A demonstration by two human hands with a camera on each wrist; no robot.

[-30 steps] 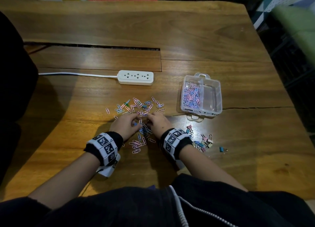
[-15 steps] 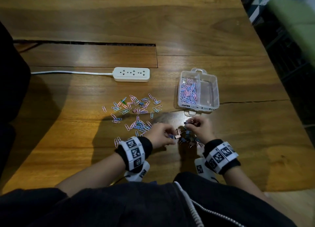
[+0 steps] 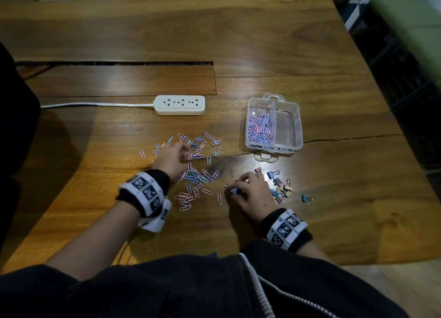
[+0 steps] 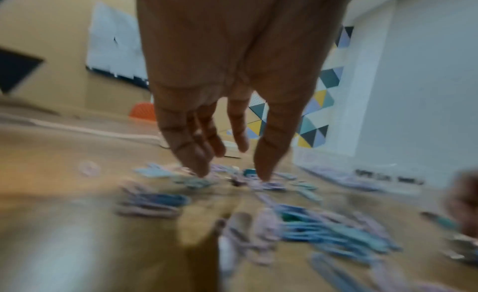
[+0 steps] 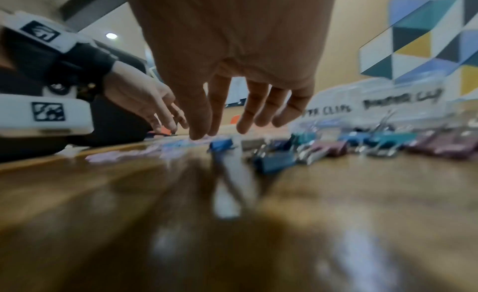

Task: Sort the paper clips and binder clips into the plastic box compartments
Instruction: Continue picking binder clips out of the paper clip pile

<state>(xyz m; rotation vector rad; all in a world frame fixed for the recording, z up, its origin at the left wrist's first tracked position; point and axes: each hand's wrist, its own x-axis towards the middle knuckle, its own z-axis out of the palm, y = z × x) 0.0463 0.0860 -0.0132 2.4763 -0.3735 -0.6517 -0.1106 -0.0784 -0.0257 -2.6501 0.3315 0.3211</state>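
Note:
Pink and blue paper clips (image 3: 195, 174) lie scattered on the wooden table (image 3: 334, 198). My left hand (image 3: 182, 150) hangs over their far part, and in the left wrist view its straight fingertips (image 4: 200, 169) touch the clips (image 4: 269, 185). Small coloured binder clips (image 3: 280, 189) lie in a loose heap to the right. My right hand (image 3: 238, 186) rests at the heap's left edge with relaxed fingers (image 5: 245, 122), above a blue binder clip (image 5: 221, 144) lying on the table. The clear plastic box (image 3: 298, 126) holds paper clips in its left compartment; its right one looks bare.
A white power strip (image 3: 179, 104) with its cable lies behind the paper clips. A long slot (image 3: 114, 63) crosses the table further back. One teal binder clip (image 3: 305, 198) lies apart at the right. The table's right edge is near a green seat (image 3: 410, 31).
My left hand has left the binder clip heap and gone back left to the far paper clips. My right hand stays at the binder clips, shifted slightly left.

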